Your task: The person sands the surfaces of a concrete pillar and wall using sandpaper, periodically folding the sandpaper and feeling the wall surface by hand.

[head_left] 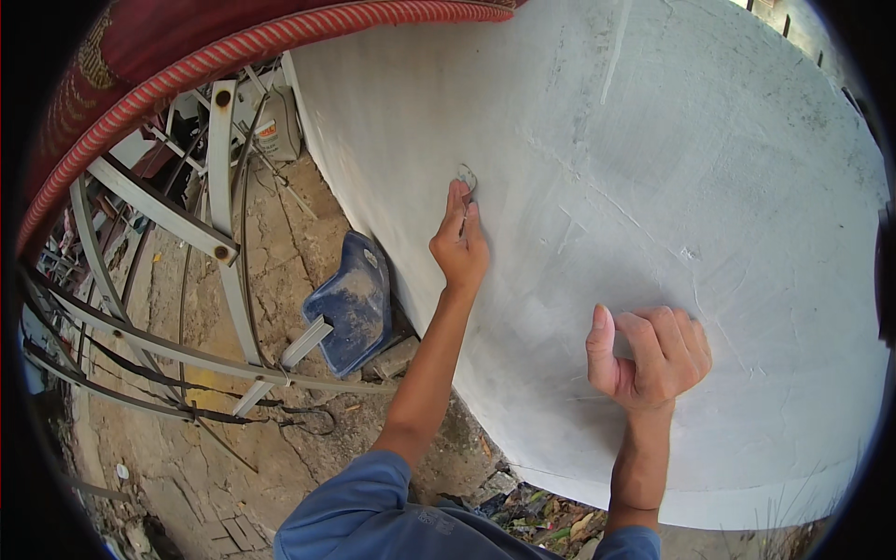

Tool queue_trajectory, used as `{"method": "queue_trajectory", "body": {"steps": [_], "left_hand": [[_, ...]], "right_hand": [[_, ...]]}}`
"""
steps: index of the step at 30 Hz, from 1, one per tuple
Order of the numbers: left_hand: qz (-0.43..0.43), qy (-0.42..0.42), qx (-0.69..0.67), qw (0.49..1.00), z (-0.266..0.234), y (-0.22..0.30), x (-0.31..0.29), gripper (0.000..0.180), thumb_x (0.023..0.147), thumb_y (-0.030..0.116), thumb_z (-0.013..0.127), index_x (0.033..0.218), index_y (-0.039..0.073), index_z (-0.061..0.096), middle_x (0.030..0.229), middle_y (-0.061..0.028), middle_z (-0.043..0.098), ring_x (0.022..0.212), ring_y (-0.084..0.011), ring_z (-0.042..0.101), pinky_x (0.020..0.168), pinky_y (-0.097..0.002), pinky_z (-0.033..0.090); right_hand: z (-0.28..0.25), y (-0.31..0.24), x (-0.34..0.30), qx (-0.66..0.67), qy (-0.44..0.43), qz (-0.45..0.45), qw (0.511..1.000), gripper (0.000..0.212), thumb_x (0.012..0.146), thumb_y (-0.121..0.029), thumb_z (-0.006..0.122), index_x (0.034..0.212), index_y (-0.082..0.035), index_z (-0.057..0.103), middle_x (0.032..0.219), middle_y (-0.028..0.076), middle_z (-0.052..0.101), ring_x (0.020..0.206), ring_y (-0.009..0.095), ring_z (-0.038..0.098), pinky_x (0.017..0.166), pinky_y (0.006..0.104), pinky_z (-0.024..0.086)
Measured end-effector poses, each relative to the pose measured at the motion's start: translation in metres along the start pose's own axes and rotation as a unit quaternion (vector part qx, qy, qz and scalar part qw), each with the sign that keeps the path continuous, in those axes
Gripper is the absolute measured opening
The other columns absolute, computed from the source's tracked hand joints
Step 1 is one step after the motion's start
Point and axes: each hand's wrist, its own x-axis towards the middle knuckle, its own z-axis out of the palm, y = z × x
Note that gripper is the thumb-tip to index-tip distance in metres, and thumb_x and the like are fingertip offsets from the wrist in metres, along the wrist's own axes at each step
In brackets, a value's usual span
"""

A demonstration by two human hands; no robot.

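A large pale grey-white wall (597, 112) with a smoothed, streaky surface fills the middle and right. My left hand (457, 247) reaches up to it, fingers closed around a small, rounded, greyish-white piece (468, 175) that touches the wall; its kind is not clear. Lower and to the right, my right hand (649, 355) is curled into a loose fist in front of the wall, thumb raised at its left side. Its palm and fingertips are turned away, hiding whatever they may hold. Fine ridges and scratches mark the wall between and beside the hands.
White metal framing (221, 168) with bolt holes crosses the left side. A dusty blue plastic container (350, 303) leans near the wall's base on cracked ground (280, 210). A sack (278, 126) stands farther back. Red fabric with braided trim (280, 35) overhangs the top left.
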Motion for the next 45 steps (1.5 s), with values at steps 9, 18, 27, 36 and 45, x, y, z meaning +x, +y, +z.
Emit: {"method": "queue_trajectory", "body": {"steps": [9,18,27,36,45], "left_hand": [[-0.063,0.02,0.037,0.997,0.006,0.003,0.047,0.035,0.096,0.012,0.057,0.126,-0.006,0.058,0.115,-0.0179,0.067,0.1,-0.017,0.062,0.084,-0.026,0.048],[0.038,0.021,0.094,0.995,0.003,0.0,0.012,0.031,0.094,0.009,0.057,0.121,-0.005,0.062,0.122,-0.0219,0.064,0.118,-0.0273,0.061,0.093,-0.0296,0.05],[-0.047,0.032,0.09,0.994,-0.006,0.003,0.058,0.03,0.094,0.011,0.058,0.12,-0.004,0.063,0.126,-0.0215,0.061,0.119,-0.0278,0.06,0.094,-0.0304,0.05],[0.027,0.022,0.094,0.995,-0.005,-0.001,-0.003,0.03,0.091,0.007,0.061,0.119,-0.004,0.064,0.12,-0.022,0.064,0.113,-0.0287,0.064,0.094,-0.031,0.05],[-0.028,0.039,0.075,0.996,0.0,-0.009,-0.005,0.035,0.092,0.012,0.061,0.121,-0.008,0.061,0.108,-0.021,0.07,0.094,-0.0219,0.07,0.081,-0.0279,0.052]], "right_hand": [[-0.003,0.0,-0.005,0.02,0.0,0.001,1.0,0.025,0.07,-0.019,0.075,0.06,-0.014,0.053,0.055,-0.004,0.045,0.045,0.012,0.037,0.045,0.0279,0.021],[-0.005,0.002,0.0,0.071,-0.009,0.006,0.997,0.022,0.067,-0.014,0.075,0.061,-0.014,0.055,0.056,-0.003,0.046,0.046,0.014,0.037,0.046,0.0285,0.022],[-0.014,-0.003,-0.005,0.091,-0.01,0.009,0.996,0.023,0.069,-0.018,0.075,0.061,-0.015,0.054,0.056,-0.003,0.046,0.045,0.013,0.039,0.045,0.0279,0.023],[-0.011,-0.006,0.003,0.1,-0.05,0.015,0.994,0.021,0.068,-0.013,0.075,0.062,-0.013,0.055,0.057,-0.002,0.047,0.046,0.015,0.04,0.046,0.0299,0.024],[-0.008,-0.006,0.0,0.159,-0.047,0.039,0.985,0.016,0.07,0.002,0.073,0.064,-0.004,0.059,0.058,0.006,0.055,0.048,0.016,0.045,0.046,0.0252,0.029]]}}
